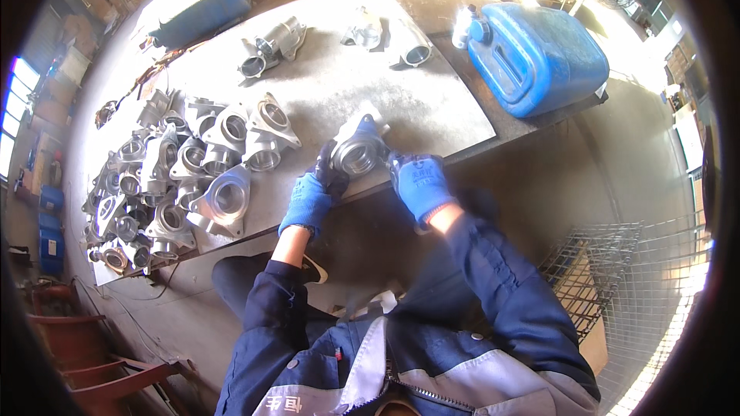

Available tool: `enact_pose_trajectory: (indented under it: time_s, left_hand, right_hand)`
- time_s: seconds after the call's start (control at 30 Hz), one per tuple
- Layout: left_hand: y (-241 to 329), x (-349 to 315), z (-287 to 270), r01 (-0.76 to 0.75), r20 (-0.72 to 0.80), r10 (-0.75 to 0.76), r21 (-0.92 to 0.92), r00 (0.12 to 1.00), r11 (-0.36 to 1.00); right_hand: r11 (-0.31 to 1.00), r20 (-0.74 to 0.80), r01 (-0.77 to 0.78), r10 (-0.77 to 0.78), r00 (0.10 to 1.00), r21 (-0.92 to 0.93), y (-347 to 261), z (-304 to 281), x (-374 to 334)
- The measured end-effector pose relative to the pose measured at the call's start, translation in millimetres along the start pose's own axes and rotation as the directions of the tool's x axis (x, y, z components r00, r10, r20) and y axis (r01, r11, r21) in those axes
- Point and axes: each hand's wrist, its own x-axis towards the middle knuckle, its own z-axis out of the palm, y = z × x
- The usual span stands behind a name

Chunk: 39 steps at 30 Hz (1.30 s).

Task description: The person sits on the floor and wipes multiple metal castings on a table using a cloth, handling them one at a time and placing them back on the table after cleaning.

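A silvery metal pipe fitting (358, 156) with a round bore and a flange is held at the front edge of the metal-topped table (416, 123). My left hand (314, 194), in a blue glove with dark fingers, grips its left side. On the opposite side my right hand (418, 185), gloved the same way, has its fingers closed against the fitting. The open bore faces up toward me. Left of my hands lies a crowded heap of similar castings; the nearest flanged fitting (225, 197) sits close to the table edge.
Several more fittings (268, 48) stand along the far side of the tabletop. At the right corner lies a blue plastic jerrycan (539, 58), and a blue container (204, 9) is at the back left. A wire mesh basket (624, 285) stands on the floor to my right.
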Motion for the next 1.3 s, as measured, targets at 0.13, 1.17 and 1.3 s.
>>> enact_pose_trajectory:
  time_s: [0.13,1.17,1.3]
  left_hand:
    - [-46,-1,38,-0.211,-0.048,0.205,-0.204,0.977,0.956]
    - [-18,-19,35,-0.016,0.098,0.007,0.087,0.995,0.996]
    - [-7,-14,28,0.018,0.135,-0.018,0.000,0.991,1.000]
  right_hand:
    - [0.973,-0.156,0.048,-0.084,0.984,-0.225,4,14,10]
    - [0.947,0.337,-0.035,-0.079,0.938,0.320,-6,-61,42]
    - [0.993,-0.030,0.050,-0.053,0.998,-0.105,8,1,29]
